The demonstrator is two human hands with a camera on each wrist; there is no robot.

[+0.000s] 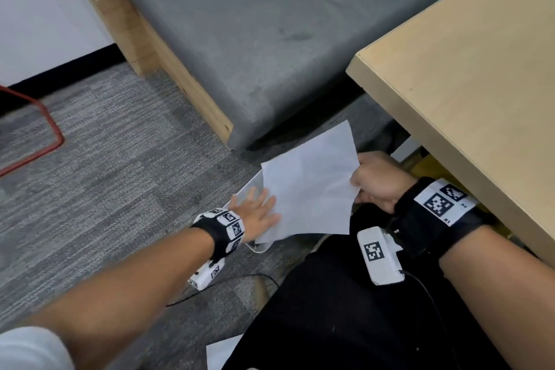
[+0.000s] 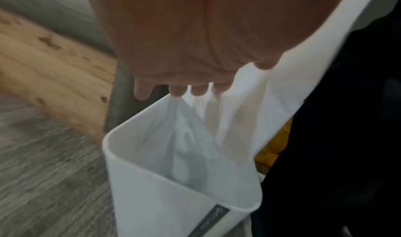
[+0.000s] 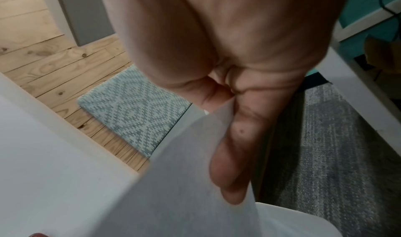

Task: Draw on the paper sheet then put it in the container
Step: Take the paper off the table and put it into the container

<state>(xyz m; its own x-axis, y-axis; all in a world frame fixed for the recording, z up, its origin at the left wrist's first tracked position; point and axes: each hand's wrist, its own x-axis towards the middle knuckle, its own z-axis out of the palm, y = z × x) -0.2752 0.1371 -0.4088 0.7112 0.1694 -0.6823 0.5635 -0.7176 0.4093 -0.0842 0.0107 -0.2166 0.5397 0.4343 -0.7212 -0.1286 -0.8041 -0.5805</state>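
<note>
A blank-looking white paper sheet (image 1: 309,186) hangs tilted over a white translucent container (image 1: 247,189) that stands on the carpet beside my knee. My right hand (image 1: 365,182) pinches the sheet's right edge between thumb and fingers (image 3: 230,163). My left hand (image 1: 261,209) lies flat with straight fingers against the sheet's left side, above the container's rim. In the left wrist view the fingertips (image 2: 178,91) touch the paper (image 2: 279,89) just over the open container (image 2: 156,203). Most of the container is hidden under the sheet in the head view.
A light wooden table (image 1: 465,69) overhangs my right arm. A grey cushioned bench with a wooden frame (image 1: 255,39) stands ahead. A red metal frame (image 1: 48,126) is at far left. Another white sheet (image 1: 222,351) lies on the carpet by my black-trousered leg.
</note>
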